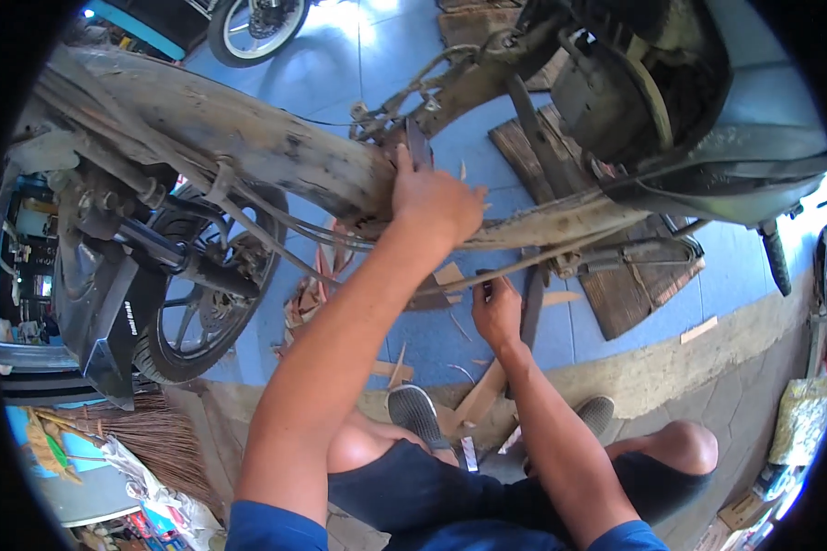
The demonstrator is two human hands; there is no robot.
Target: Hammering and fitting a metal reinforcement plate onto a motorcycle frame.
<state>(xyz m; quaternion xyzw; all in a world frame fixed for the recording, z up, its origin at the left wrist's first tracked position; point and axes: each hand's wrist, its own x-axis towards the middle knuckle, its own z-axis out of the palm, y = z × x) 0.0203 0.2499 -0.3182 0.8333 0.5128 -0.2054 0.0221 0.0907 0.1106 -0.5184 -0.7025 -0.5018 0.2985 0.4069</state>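
The stripped, dirty frame [312,165] of a motorbike spans the view in front of me. My left hand [438,209] reaches over it, its fingers against a dark brown, flat-sided block [418,145] at the frame's bend. The far side of that block is hidden by the frame and my fingers. Lower and to the right, my right hand [498,314] is closed around a small dark object [483,288], whose kind I cannot make out. This hand is below a thin cable and the lower frame tube [560,220].
Wooden boards [639,280] lie under the bike on blue tiles. The front wheel [216,303] stands at left, a twig broom [161,445] below it. Cardboard strips [482,395] litter the floor by my feet. Bodywork [721,184] juts in at right. Another wheel [259,28] is at the back.
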